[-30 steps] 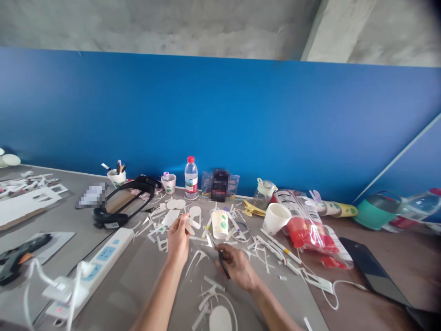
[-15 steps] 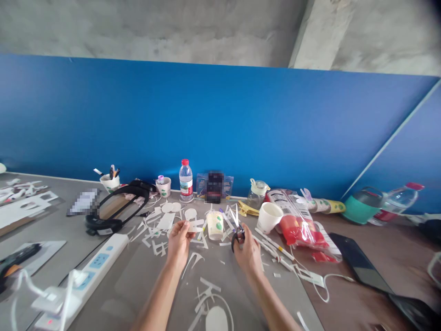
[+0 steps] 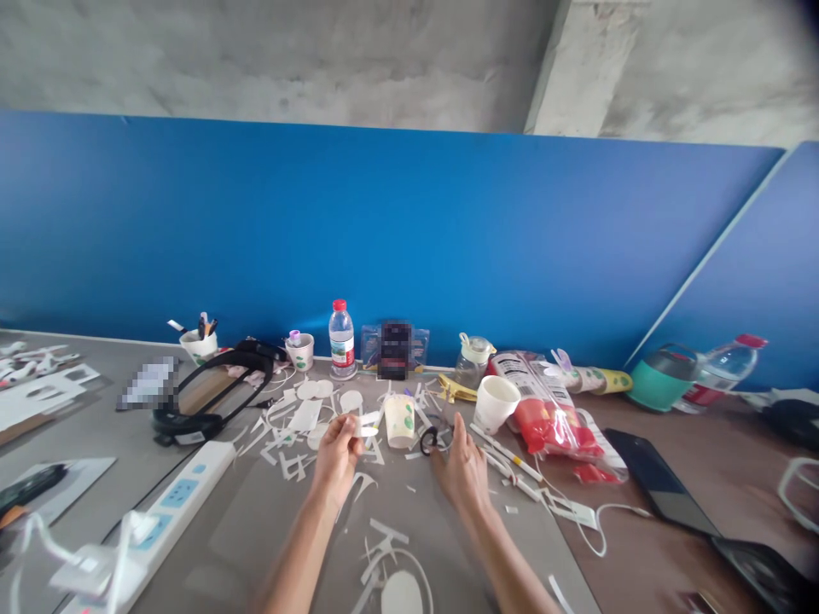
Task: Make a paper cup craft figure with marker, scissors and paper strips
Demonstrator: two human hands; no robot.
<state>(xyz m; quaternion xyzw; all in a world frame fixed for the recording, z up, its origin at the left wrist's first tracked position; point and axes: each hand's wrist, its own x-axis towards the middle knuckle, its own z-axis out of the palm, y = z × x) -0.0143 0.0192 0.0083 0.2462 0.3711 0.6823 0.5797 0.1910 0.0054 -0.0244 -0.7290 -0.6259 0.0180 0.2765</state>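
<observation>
My left hand (image 3: 338,456) is closed, pinching small pieces of white cut paper (image 3: 367,425) between thumb and fingertips. On the right, my right hand (image 3: 463,467) has its fingers stretched out. Beside its thumb are scissors (image 3: 428,441); their black handle loop shows, while the blades are blurred. A paper cup with green leaf prints (image 3: 400,422) stands between my hands. White paper scraps (image 3: 294,465) and round paper pieces (image 3: 351,401) lie around it. A cut oval of paper (image 3: 402,593) is close to me.
A white power strip (image 3: 182,495) and black headset (image 3: 214,392) lie left. Behind stand a water bottle (image 3: 341,341) and glass jar (image 3: 472,362). Rightward are a white cup (image 3: 497,403), red-and-white plastic packages (image 3: 543,418), a phone (image 3: 659,482) and a green container (image 3: 662,384).
The right hand has opened, its fingers stretching out from the scissors, which now sit lower beside the thumb. The left hand still holds paper, turned slightly. The view has shifted a little.
</observation>
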